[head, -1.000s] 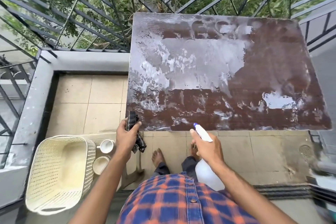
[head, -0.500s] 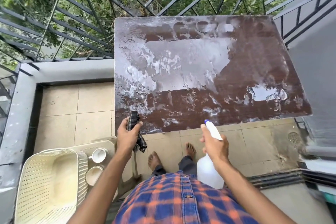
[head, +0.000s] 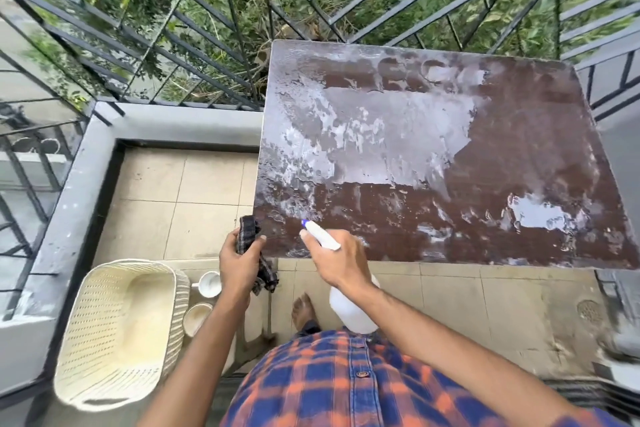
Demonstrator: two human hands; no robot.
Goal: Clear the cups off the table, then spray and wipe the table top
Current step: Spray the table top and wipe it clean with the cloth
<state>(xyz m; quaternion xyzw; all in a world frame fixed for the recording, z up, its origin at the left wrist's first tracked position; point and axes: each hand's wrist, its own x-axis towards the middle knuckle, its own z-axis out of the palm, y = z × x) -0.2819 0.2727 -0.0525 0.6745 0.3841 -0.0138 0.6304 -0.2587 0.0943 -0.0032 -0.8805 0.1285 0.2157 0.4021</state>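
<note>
The spray bottle (head: 350,310) is being gripped round its neck by the right hand (head: 334,262), its nozzle being pointed over the near-left corner of the wet table top (head: 502,166). Judging by the drier brown patches, the mist is best being spread toward the right and far side. A dark cloth (head: 247,232) is being clutched in the left hand (head: 240,265) at the table's corner, while two cups (head: 209,284) are sitting low beside a cream basket (head: 178,317), and the railing (head: 242,28) is crowding the far edge.

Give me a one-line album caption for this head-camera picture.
Right hand aims a spray bottle at the wet table, left hand holds a cloth; two cups sit beside a basket.
</note>
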